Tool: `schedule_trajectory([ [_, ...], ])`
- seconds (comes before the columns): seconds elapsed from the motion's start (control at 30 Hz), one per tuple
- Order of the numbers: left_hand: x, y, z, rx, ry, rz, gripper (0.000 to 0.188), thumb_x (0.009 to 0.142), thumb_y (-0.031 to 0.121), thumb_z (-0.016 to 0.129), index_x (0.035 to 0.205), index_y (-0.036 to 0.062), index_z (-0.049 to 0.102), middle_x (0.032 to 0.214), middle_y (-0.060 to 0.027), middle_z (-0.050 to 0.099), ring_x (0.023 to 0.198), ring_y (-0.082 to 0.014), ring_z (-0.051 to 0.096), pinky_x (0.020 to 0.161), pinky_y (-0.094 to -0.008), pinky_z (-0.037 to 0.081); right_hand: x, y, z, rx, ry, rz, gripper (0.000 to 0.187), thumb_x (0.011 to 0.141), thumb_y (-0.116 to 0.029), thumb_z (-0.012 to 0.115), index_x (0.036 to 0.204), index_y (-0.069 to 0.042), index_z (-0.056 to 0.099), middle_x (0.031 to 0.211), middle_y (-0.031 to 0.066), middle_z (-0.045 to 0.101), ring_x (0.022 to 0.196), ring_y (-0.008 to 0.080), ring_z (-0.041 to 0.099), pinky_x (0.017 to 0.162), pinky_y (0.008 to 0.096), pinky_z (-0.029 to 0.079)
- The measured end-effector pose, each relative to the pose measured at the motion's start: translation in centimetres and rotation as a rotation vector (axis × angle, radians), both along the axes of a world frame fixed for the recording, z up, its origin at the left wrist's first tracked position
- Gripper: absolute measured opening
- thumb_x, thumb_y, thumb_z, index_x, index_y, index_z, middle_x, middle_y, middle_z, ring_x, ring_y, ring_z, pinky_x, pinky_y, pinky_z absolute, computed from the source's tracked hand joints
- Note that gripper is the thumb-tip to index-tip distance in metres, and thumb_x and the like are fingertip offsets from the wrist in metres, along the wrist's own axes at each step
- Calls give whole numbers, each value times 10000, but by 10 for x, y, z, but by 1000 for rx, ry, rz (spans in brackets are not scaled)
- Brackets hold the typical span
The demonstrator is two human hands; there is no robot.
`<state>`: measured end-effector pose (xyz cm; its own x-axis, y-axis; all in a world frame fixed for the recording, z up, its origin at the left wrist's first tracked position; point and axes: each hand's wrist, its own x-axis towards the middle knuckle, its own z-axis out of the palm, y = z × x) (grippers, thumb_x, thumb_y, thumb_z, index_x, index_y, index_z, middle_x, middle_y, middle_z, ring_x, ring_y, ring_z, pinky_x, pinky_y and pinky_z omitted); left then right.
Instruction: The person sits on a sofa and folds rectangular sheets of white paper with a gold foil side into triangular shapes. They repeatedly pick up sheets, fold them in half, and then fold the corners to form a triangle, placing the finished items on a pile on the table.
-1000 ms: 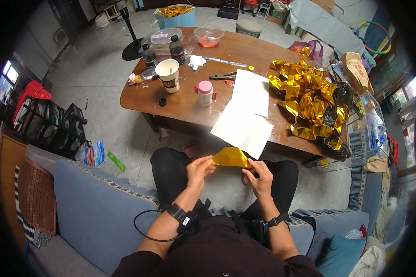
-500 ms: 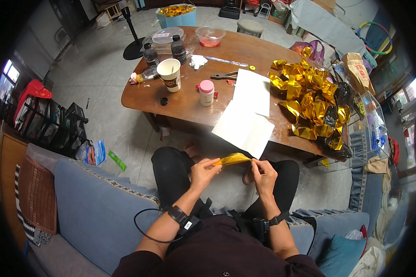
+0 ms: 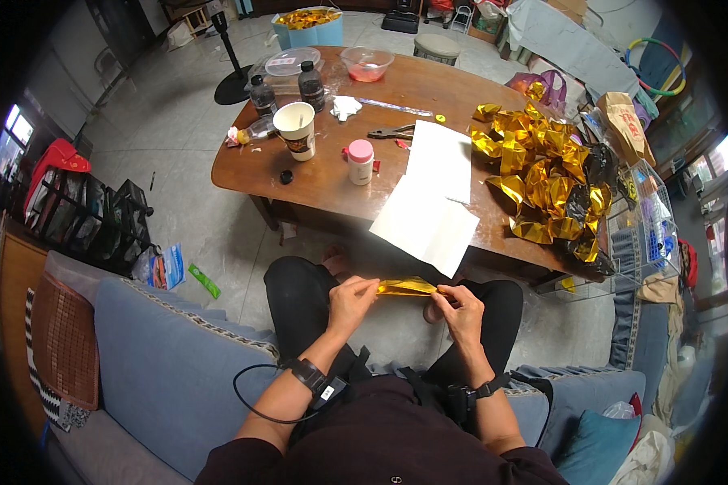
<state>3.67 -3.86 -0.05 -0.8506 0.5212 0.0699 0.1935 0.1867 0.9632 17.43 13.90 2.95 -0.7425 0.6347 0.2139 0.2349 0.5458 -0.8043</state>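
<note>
A strip of gold foil paper point(image 3: 407, 288) stretches level between my two hands, above my lap. My left hand point(image 3: 352, 305) pinches its left end, and my right hand point(image 3: 459, 312) pinches the right end between thumb and fingers. Beyond my hands, white paper sheets point(image 3: 425, 222) overhang the near edge of the wooden table point(image 3: 315, 198). On the table's right side lies a heap of folded gold foil pieces point(image 3: 542, 174), partly over black plastic.
The table also bears a pink-capped bottle point(image 3: 361, 163), a paper cup point(image 3: 296, 131), pliers point(image 3: 392, 132), dark bottles point(image 3: 311, 87) and a clear bowl point(image 3: 366, 65). A blue tub point(image 3: 309, 32) of gold pieces stands behind. A wire rack point(image 3: 651, 214) is at the right.
The foil between my hands has gone from a bunched, twisted shape to a flatter, straighter strip. My hands have shifted only slightly.
</note>
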Motion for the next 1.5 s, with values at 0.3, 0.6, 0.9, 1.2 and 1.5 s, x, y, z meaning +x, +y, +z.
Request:
schedule_trajectory([
  [0.3,0,-5,-3,-28,368,-38,138,783,39,679,906,-17,701,775,-91,666,617,-151,630,559,-236,488,-2,-5,-3,56,-66,-2,164,729,-99,748,837,2,676,757,122,646,670,246,644,623,311,509],
  [0.6,-2,-8,-14,-52,274,41,132,775,55,668,887,-2,711,795,-90,678,630,-155,641,573,-238,490,3,-4,-15,131,-23,29,94,737,-53,701,798,2,655,732,138,616,645,280,621,605,335,493],
  [0.9,2,-1,-17,-34,56,149,109,787,57,668,868,5,718,801,-75,691,645,-130,645,582,-230,491,2,-15,-28,138,-30,115,98,754,-54,726,770,10,653,648,85,565,544,157,542,508,269,429],
  [1.2,1,8,-13,-23,7,138,703,781,192,721,1382,38,392,707,-62,626,606,-146,608,621,-268,492,-4,-30,-38,-421,-160,-81,101,837,-88,650,829,3,606,661,30,612,577,90,601,524,215,463],
  [1.5,23,18,-11,-111,-57,-90,871,760,12,631,1482,122,156,676,-49,554,579,-121,566,601,-262,472,-15,-43,-40,-348,-249,23,211,834,-185,636,840,21,592,685,102,653,639,161,651,593,313,497],
])
